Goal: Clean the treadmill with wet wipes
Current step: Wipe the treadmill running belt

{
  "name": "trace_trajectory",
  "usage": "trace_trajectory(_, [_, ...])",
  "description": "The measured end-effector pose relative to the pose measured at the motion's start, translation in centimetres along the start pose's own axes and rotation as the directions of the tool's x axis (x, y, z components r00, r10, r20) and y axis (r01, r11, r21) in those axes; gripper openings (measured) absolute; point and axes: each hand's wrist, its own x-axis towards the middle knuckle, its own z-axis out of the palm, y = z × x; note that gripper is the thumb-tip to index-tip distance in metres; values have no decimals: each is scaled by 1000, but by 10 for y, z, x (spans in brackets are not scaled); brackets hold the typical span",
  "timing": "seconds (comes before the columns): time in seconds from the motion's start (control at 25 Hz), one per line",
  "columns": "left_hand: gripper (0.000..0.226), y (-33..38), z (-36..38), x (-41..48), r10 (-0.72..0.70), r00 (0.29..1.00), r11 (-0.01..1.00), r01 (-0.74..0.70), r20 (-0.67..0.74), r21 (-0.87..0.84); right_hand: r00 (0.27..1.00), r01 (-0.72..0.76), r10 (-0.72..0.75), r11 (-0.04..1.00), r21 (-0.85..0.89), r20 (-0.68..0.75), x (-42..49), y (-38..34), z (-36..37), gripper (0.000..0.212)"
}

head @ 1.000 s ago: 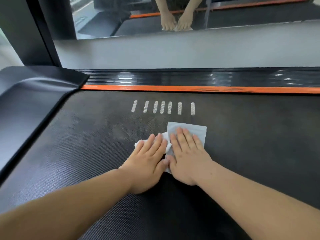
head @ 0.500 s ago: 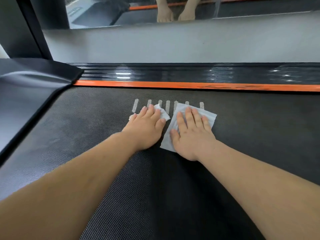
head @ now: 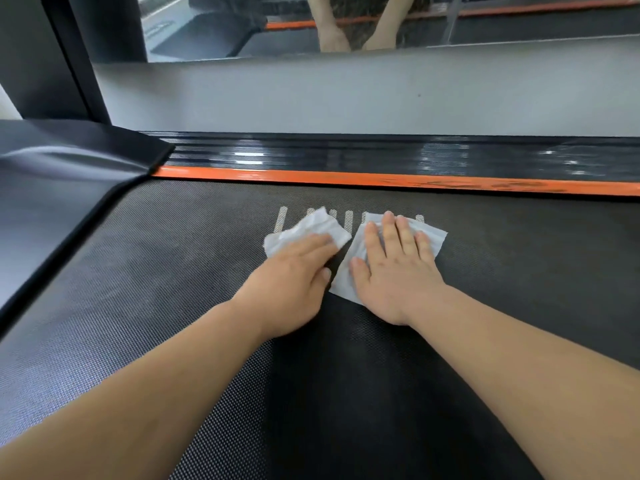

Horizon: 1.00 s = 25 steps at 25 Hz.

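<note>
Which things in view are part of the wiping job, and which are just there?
Job: left hand, right hand, left wipe and right wipe pressed flat under them, treadmill belt.
Just there: grey panel behind the treadmill, mirror above it, dark post at far left.

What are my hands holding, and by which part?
Nothing is gripped. The left hand presses flat on the near end of the left wipe, the right hand on the middle of the right wipe, both against the treadmill belt.
</note>
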Motion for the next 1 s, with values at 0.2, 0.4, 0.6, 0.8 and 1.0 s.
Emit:
trace_trajectory(0.2, [33,-16,-4,18,-394,918,917,396,-52,40,1000,23,-23,1000,12,-19,4,1,3,71])
trace_trajectory(0.4, [58,3,10,17,-116,979,969,74,169,237,1000,20,-20,1000,22,-14,2,1,3,71])
trace_trajectory(0.6, [69,18,9,16,-111,992,945,87,57,314,1000,16,-16,999,36,-10,1,2,1,72])
trace_trajectory(0.8, [61,11,14,25,-177,972,963,138,153,232,999,50,-51,998,33,4,7,8,-1,69])
trace_trajectory(1.0, [66,-27,-1,20,-433,897,876,395,89,275,976,-213,216,975,55,-37,13,86,-16,70])
